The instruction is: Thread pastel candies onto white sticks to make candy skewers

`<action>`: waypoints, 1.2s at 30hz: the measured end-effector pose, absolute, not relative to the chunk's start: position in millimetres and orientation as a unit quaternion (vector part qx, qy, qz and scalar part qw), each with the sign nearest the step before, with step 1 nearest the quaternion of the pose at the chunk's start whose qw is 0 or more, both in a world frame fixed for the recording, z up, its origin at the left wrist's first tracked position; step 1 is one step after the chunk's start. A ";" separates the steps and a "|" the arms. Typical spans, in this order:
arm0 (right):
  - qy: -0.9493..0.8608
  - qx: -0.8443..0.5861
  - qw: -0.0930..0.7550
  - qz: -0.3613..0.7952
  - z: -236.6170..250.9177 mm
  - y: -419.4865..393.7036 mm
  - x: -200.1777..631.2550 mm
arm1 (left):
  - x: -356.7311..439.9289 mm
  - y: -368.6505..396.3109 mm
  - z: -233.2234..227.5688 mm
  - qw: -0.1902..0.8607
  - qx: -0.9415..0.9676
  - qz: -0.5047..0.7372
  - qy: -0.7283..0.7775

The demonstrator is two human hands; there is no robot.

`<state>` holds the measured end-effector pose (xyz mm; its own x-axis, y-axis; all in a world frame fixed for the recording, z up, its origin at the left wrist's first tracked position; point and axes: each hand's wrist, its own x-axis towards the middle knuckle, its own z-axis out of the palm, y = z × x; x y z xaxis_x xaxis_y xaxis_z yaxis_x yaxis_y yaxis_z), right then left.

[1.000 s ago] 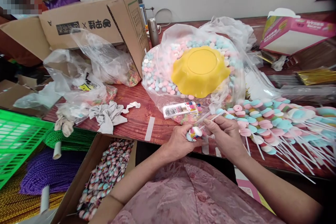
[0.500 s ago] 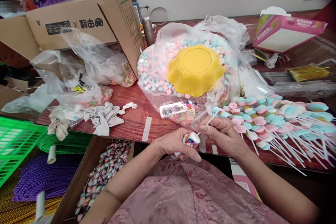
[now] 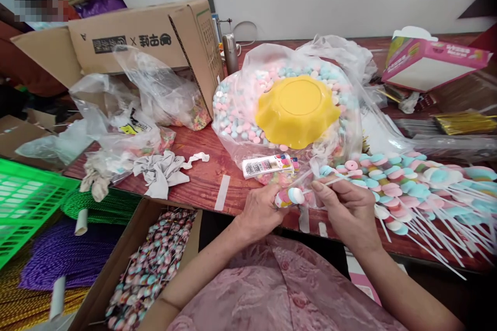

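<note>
My left hand (image 3: 262, 213) is closed around a marshmallow lollipop (image 3: 296, 196), a stack of pink and white discs with a colourful printed wrapper partly round it. Its blue-white end faces right, towards my right hand (image 3: 349, 209). Thumb and fingers of that hand pinch the thin white stick (image 3: 330, 181), which points at the lollipop's end. Just beyond my hands, printed wrapper strips (image 3: 267, 165) lie stacked on a bag of candy. Beside my right hand is a pile of marshmallow lollipops (image 3: 407, 181) with white sticks.
A yellow bowl (image 3: 301, 108) rests upside down on a clear bag of pastel marshmallows (image 3: 236, 126). At left stand a cardboard box (image 3: 143, 36) and plastic bags. Below the table edge, an open carton (image 3: 155, 269) holds lollipops near a green basket (image 3: 27, 212). Another person is at far left.
The view has shifted, so the scene sits further right and slightly lower. My left hand has turned the lollipop, now showing pink discs. My right hand's fingers have shifted along the stick.
</note>
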<state>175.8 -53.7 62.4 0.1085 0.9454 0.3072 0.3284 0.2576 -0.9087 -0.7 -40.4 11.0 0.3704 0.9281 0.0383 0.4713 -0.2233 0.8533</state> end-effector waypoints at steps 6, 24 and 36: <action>-0.525 -0.550 0.586 0.280 44.2 -64.3 156.4 | -2.9 -35.7 12.1 0.274 0.757 0.304 0.510; -0.491 -0.389 0.583 0.517 30.8 -39.4 170.2 | -10.0 -16.8 7.6 0.880 0.439 0.060 0.170; -0.620 -0.433 0.484 0.441 32.9 -32.8 171.4 | -2.3 -12.3 22.0 0.715 0.574 0.271 0.294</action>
